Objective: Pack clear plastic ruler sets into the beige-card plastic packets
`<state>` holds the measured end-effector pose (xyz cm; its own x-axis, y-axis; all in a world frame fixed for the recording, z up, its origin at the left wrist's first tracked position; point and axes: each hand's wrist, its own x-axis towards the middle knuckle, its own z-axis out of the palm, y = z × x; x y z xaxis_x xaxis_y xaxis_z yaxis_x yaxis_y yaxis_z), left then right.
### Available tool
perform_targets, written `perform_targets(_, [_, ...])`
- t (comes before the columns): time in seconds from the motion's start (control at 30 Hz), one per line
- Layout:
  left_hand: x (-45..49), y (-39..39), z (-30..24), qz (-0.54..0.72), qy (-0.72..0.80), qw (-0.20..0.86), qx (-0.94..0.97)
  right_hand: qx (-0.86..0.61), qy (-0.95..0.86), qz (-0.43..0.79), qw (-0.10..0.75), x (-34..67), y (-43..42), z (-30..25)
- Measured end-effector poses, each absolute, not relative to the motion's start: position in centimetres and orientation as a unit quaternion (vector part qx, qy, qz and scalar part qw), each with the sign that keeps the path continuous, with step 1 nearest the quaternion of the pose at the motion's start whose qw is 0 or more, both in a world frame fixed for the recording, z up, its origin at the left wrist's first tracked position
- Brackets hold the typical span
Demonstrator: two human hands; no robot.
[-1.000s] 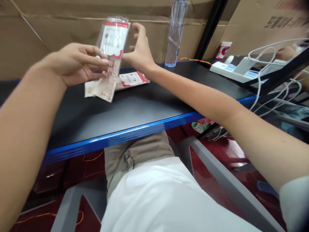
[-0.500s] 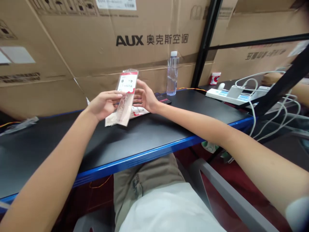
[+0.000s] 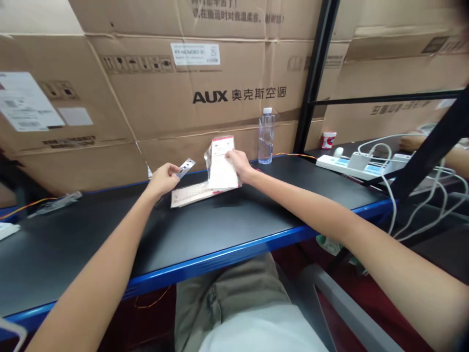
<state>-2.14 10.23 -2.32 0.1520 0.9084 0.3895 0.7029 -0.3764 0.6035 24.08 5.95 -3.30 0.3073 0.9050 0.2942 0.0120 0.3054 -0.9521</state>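
Note:
My left hand (image 3: pixel 163 180) pinches one end of a thin silvery strip with several dark round spots (image 3: pixel 187 167), held up just above the desk. In my right hand (image 3: pixel 239 165) is a flat white card packet with a red edge (image 3: pixel 223 171), its clear plastic sleeve showing at the left side. The thumb lies on the packet's front and the other fingers are mostly hidden behind it. Under the packet's lower end, a second flat pale package with a ruler-like scale (image 3: pixel 190 194) lies on the black desk (image 3: pixel 205 225).
A clear water bottle (image 3: pixel 266 137) stands behind my right hand. Large cardboard boxes (image 3: pixel 154 107) wall off the back. To the right are a white power strip (image 3: pixel 344 167), tangled cables and a red-and-white tub (image 3: pixel 329 140). Another person's arm (image 3: pixel 454 152) shows at far right.
The packet has passed from my left hand into my right, which was open beside it. My left hand has moved left and now holds the spotted strip. The camera view has tilted up.

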Motion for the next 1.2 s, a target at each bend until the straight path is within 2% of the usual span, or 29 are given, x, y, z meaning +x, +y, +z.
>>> perform_targets(0.07, [-2.6, 11.0, -3.0, 0.293, 0.560, 0.070, 0.772, -0.511, -0.554, 0.299, 0.586, 24.7, 6.0, -3.5])
perform_targets(0.23, [-2.2, 11.4, -3.9, 0.230, 0.518, 0.042, 0.823, -0.581, -0.744, 0.102, 0.313, 24.5, 5.0, -4.7])
perform_targets(0.33, [-2.0, 11.3, -3.8, 0.227, 0.517, 0.009, 0.825, -0.536, -0.809, 0.055, 0.235, 23.6, 4.4, -4.8])
perform_targets(0.47, [-2.9, 11.7, -3.6, 0.231, 0.507, -0.004, 0.831, -0.497, -0.842, 0.067, 0.196, 23.2, 3.7, -4.0])
perform_targets(0.7, [-4.8, 12.6, -3.4, 0.228, 0.458, 0.090, 0.854, -0.478, -0.847, 0.170, 0.161, 23.6, 2.7, -2.7])
perform_targets(0.93, [-4.2, 10.9, -2.3, 0.151, 0.421, 0.190, 0.874, -0.394, -0.881, 0.234, 0.120, 22.6, 1.4, -1.9])
perform_targets(1.2, [-1.7, 9.6, -2.3, 0.167, 0.404, 0.113, 0.892, -0.369, -0.879, 0.292, 0.073, 21.5, 0.7, -1.8])
